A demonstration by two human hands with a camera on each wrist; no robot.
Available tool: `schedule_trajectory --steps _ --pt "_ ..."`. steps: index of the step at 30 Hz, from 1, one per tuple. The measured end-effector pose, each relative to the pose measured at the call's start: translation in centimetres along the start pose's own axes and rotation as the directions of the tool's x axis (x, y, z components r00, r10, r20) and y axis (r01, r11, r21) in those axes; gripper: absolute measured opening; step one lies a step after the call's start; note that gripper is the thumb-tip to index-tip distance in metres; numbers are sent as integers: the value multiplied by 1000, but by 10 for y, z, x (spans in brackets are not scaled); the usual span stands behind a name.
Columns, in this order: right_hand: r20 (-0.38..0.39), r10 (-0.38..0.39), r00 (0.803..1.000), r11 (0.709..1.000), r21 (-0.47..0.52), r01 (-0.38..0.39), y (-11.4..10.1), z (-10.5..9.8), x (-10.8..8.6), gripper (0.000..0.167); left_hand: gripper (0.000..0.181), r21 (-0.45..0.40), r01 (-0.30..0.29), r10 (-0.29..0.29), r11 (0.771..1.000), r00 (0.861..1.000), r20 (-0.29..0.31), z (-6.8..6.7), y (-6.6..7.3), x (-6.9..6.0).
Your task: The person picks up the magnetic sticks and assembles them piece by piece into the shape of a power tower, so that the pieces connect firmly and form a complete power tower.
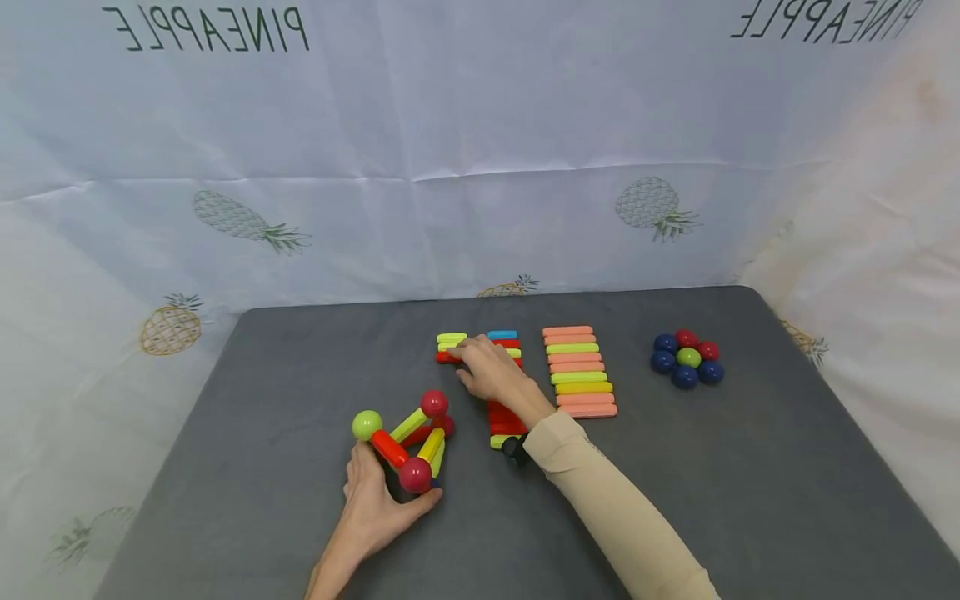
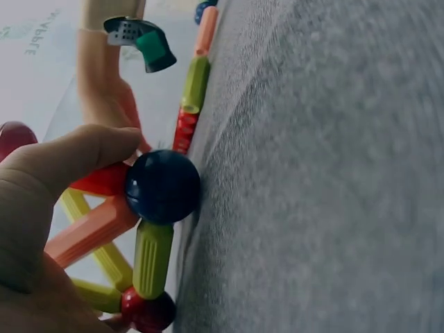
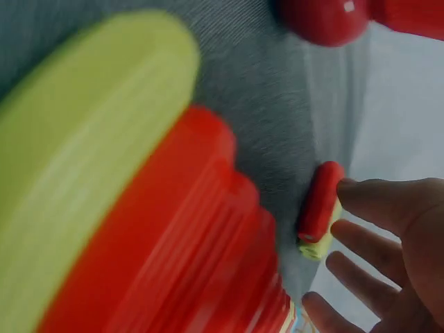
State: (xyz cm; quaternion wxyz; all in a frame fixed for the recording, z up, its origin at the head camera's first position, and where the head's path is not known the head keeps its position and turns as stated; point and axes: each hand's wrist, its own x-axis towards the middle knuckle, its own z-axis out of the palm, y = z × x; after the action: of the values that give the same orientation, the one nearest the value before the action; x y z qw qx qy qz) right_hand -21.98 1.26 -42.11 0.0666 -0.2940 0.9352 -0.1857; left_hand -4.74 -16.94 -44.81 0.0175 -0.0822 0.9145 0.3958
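Note:
My left hand holds a frame built from magnetic sticks and balls, with its thumb at the blue ball and its fingers on the far side. Red, green and blue balls join red, yellow, green and orange sticks in it. My right hand reaches over the middle column of sticks to a small group at the left. There its fingertips are at a red stick, beside a yellow-green stick. Whether they touch it is hard to tell; the fingers look spread and nearly straight.
Right of the middle column lies a row of orange, green and yellow sticks. Farther right sits a cluster of blue and red balls around a green ball. The grey table meets a pineapple-print cloth behind.

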Motion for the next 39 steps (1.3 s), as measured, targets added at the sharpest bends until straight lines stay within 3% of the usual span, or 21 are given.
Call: schedule_trajectory --steps 5,11,16,22,26,32,36,39 --pt "23 -24 999 999 -33 25 1 4 4 39 104 22 -33 33 999 999 1 -1 -3 0" --pt "-35 18 999 998 64 -16 -2 12 5 29 111 -28 -93 95 995 993 68 -6 -9 0" --pt "-94 56 994 989 140 -42 -5 17 5 16 114 -87 -147 160 985 973 166 -12 -13 2" --pt "-20 102 995 974 205 -96 -10 16 1 33 118 -132 -156 187 979 943 274 -22 -16 3" --pt "9 87 996 975 206 -87 -14 15 -5 28 106 -157 -218 254 963 929 271 -25 -20 5" --pt "-34 31 999 965 261 -21 -18 0 -19 23 79 -192 -354 390 916 897 207 -23 -24 11" --pt "-109 -21 994 950 307 54 -25 -19 -32 24 76 -179 -385 416 905 889 190 -20 -23 14" --pt "-173 -68 983 939 321 121 -33 -35 -45 26 81 -155 -384 409 910 891 197 -18 -21 16"
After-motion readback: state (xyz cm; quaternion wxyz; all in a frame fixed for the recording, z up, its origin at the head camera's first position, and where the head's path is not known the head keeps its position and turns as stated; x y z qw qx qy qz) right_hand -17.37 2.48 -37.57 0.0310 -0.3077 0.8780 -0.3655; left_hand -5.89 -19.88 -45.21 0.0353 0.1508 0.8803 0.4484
